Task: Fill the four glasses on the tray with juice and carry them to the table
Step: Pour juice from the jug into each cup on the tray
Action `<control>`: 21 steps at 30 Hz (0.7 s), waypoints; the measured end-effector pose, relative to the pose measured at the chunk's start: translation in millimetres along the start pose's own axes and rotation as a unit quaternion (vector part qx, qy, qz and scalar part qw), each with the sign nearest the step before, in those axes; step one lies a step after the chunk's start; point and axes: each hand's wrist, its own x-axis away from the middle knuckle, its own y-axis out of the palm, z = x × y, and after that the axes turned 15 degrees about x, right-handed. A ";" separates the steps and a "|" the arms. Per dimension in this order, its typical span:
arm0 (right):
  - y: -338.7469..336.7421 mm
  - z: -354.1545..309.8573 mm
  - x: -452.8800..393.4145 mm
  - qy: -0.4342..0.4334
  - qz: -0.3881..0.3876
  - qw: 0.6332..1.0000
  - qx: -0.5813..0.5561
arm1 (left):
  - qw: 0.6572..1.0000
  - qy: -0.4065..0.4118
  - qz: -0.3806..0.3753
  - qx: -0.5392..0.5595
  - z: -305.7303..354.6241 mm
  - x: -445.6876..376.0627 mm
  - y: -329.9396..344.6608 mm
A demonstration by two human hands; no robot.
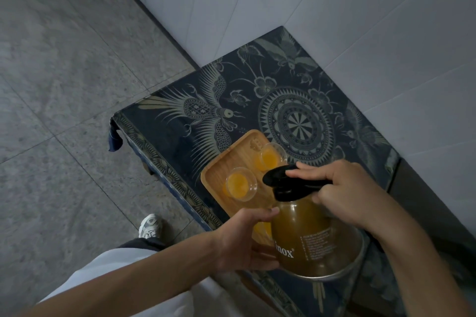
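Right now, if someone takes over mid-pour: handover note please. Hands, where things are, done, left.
Right hand grips the black handle of the juice pitcher, held above the near end of the wooden tray.
Left hand steadies the pitcher's glass body from the side.
Tray sits on the patterned blue tablecloth.
Done: far glass and middle glass hold orange juice. A third glass shows orange beside the pitcher, level unclear.
Fourth glass is hidden, probably under the pitcher; cannot tell its state.
Left: confirm the last two glasses, set the pitcher down, carry the tray to the table.
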 end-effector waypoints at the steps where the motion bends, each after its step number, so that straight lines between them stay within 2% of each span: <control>1: 1.3 0.9 2.9 0.001 0.009 1.000 -0.009 | 1.000 0.006 0.003 -0.012 1.0 0.9 -0.4; 6: 10.3 6.2 19.8 0.006 0.055 0.996 -0.073 | 0.995 0.033 0.032 -0.091 9.0 8.4 2.1; 14: 31.6 18.6 50.1 -0.013 0.195 0.962 -0.190 | 0.962 0.120 0.045 -0.242 21.2 17.4 14.3; 21: 49.6 42.7 75.3 -0.029 0.282 0.937 -0.205 | 0.936 0.170 0.055 -0.303 6.8 9.0 30.8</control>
